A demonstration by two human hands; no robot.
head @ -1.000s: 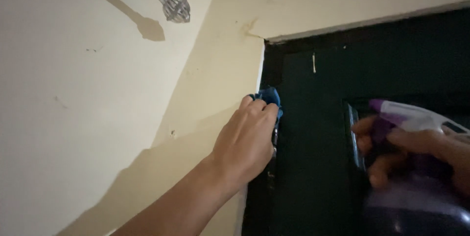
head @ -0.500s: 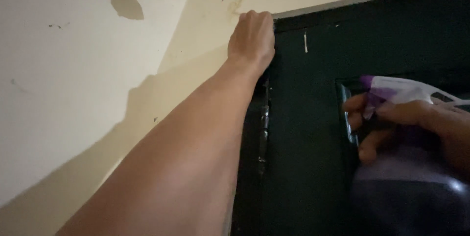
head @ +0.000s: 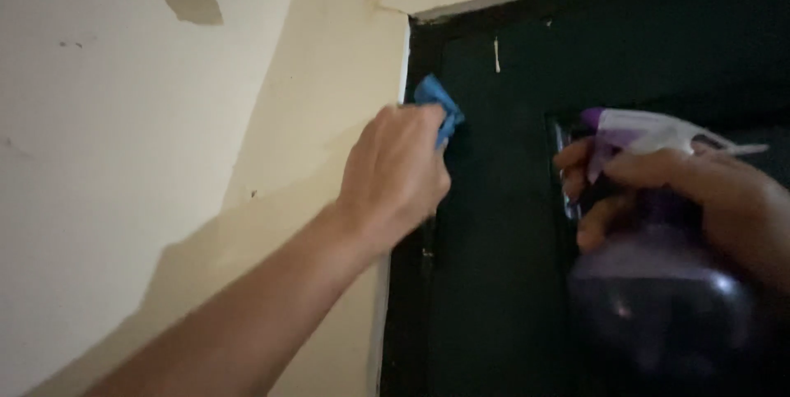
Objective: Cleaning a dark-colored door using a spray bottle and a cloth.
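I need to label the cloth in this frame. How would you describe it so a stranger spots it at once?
Find the dark door where it meets the cream wall. Near its top left corner, the left hand presses a cloth against the door's edge. It is the only bright blue thing here, crumpled and poking above the fingers.

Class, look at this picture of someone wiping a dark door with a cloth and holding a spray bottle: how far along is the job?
Done: nothing can be judged clean; the dark door is too dim. In hand: the left hand presses a blue cloth against the door's left edge near the top corner, while the right hand holds a purple spray bottle. Left: the door below and to the right shows no wiping.
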